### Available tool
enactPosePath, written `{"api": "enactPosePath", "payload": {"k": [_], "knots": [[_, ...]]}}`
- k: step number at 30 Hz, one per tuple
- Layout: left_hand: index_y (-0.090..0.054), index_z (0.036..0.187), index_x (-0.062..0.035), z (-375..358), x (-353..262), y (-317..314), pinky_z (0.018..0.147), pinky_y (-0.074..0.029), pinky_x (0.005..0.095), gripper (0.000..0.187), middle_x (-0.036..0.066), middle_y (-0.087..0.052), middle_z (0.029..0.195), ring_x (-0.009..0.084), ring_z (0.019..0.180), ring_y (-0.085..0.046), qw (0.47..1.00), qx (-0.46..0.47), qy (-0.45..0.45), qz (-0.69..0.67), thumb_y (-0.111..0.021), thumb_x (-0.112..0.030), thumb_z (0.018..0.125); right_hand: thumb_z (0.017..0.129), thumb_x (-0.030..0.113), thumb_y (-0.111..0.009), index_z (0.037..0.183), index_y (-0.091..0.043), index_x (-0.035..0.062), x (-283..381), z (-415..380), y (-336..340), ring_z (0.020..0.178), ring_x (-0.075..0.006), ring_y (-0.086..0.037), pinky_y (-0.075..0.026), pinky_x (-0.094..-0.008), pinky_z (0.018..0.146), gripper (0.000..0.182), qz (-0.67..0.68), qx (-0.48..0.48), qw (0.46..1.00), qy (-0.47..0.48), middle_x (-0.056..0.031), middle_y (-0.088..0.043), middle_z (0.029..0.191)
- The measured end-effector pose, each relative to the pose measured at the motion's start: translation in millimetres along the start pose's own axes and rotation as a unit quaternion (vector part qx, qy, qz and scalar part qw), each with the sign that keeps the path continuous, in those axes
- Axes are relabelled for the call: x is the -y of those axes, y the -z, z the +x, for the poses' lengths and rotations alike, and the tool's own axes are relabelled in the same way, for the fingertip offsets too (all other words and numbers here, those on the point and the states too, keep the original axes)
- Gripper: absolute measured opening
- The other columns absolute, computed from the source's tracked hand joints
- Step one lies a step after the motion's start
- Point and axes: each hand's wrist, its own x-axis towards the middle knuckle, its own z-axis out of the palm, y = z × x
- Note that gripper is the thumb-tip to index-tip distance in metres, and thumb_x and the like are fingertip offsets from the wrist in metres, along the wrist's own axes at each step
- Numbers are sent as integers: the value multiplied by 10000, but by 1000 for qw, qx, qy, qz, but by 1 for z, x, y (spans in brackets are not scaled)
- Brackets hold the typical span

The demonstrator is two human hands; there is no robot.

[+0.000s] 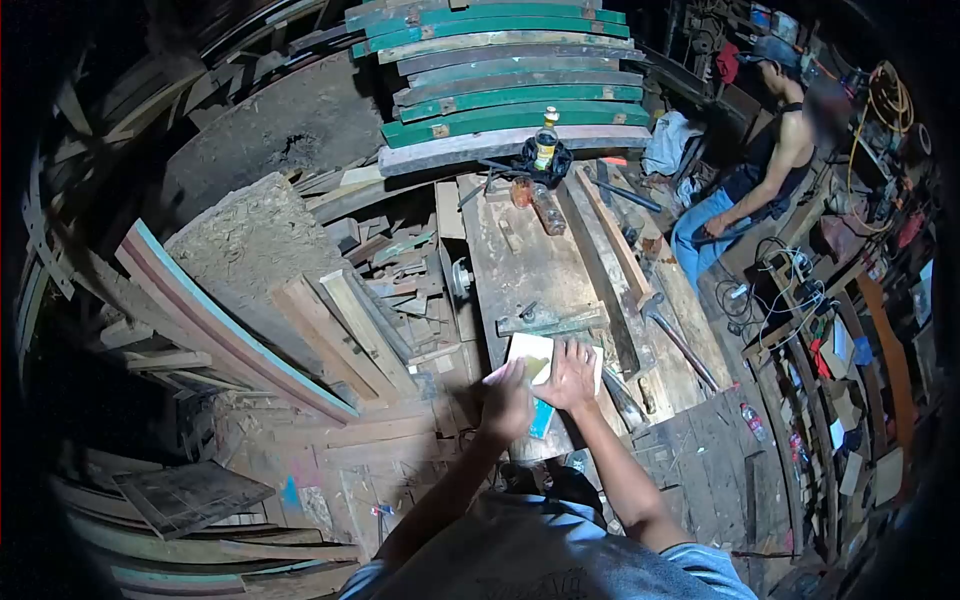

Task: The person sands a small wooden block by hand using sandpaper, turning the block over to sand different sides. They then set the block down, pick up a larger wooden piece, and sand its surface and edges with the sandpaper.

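Observation:
A pale, flat piece point(527, 347) lies at the near end of the wooden workbench point(485, 255), under both hands. My right hand point(572, 377) rests flat on it with the fingers stretched out. Beside it, my left hand point(508, 405) is closed, its fingertips at the piece's left part; what they hold is hidden. Between the hands shows a yellowish patch point(538, 367), too small to name. A bright blue surface point(541, 418) shows below, partly covered by my hands. Just beyond, a worn wooden block point(552, 321) lies across the bench.
A hammer point(675, 340) lies on the bench's right side. Farther back stand a bottle point(546, 140) and a jar point(521, 191). Another person point(780, 150) sits at the right. Green-painted beams point(520, 112) are stacked behind; a curved plank point(230, 325) leans at left.

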Motion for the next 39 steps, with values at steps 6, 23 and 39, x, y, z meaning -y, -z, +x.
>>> {"api": "enactPosePath", "payload": {"k": [6, 23, 39], "knots": [[-586, 1480, 155, 12, 19, -23, 1290, -389, 520, 546, 347, -577, 1566, 470, 1516, -521, 997, -20, -23, 78, -562, -117, 1007, 729, 675, -768, 1589, -476, -30, -2, 6, -11, 1440, -465, -482, -265, -633, 1269, 1150, -20, 36, 999, -22, -288, -564, 1454], [-601, 1469, 165, 31, 35, -27, 1273, -434, 509, 561, 366, -582, 1558, 479, 1489, -556, 994, 14, -16, 109, -594, -114, 982, 739, 723, -763, 1601, -482, -29, -1, 9, -21, 1399, -445, -498, -337, -626, 1208, 1178, -63, 1, 997, -43, -270, -570, 1414], [-590, 1466, 143, -20, 5, -37, 1281, -413, 579, 477, 379, -577, 1544, 530, 1488, -529, 987, -85, -115, 75, -620, -61, 1036, 851, 642, -737, 1536, -558, -12, -4, -3, -1, 1395, -420, -514, -318, -587, 1218, 964, 7, -11, 1000, -19, -246, -593, 1408]]}}
